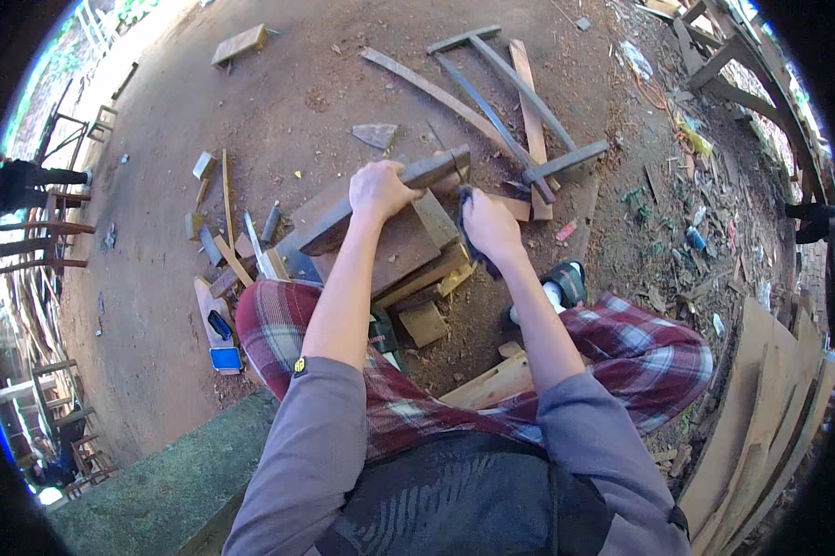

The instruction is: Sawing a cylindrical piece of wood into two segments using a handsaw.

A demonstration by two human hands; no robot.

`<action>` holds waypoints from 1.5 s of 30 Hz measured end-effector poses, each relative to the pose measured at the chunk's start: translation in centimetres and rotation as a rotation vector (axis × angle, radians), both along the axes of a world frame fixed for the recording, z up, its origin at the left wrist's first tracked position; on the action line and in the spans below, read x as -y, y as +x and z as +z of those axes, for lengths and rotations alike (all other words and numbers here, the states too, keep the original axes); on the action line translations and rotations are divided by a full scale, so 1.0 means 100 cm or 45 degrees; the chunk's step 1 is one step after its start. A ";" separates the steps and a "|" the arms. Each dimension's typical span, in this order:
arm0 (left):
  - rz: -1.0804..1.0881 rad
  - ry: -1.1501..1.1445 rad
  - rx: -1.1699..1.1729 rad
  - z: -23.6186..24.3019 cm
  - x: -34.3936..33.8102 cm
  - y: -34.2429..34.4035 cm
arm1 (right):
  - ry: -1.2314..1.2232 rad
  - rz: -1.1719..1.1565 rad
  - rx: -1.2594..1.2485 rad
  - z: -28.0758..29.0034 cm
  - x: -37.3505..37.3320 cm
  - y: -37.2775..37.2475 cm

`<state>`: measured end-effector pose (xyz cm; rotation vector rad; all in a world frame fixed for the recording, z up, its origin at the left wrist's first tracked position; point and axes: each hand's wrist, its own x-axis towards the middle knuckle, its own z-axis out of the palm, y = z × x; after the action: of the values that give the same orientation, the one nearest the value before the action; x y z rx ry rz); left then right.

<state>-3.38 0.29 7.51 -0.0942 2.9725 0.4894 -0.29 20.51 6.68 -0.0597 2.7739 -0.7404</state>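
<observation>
My left hand point(380, 195) is closed over a dark wooden board point(329, 222), which lies at a slant on stacked wooden blocks point(399, 246) in front of me. My right hand point(489, 225) is closed round the dark handle of a tool point(465, 211). A thin dark part of that tool crosses the board's far right end; I cannot make out its exact shape. Just beyond my right hand a pale reddish plank point(519, 206) lies on the ground.
A wooden frame saw point(519, 88) and long strips point(413, 79) lie ahead. Offcuts point(204, 222) and a blue phone-like object point(225, 360) are left. A green bench point(158, 482) is lower left, leaning boards point(741, 408) lower right, chairs point(65, 232) far left, debris along the right.
</observation>
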 end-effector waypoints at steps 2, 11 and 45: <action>0.034 -0.005 0.012 0.003 -0.003 0.001 | 0.004 0.003 0.043 0.012 -0.019 0.035; -0.026 0.016 -0.032 -0.008 -0.001 0.006 | 0.099 0.059 0.063 0.026 -0.025 0.041; 0.063 -0.025 0.079 0.003 -0.012 0.002 | 0.028 -0.026 0.028 0.013 -0.037 0.059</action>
<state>-3.22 1.46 7.82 -0.1820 2.9211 0.4543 5.57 24.19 8.01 -0.0191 2.7650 -0.7112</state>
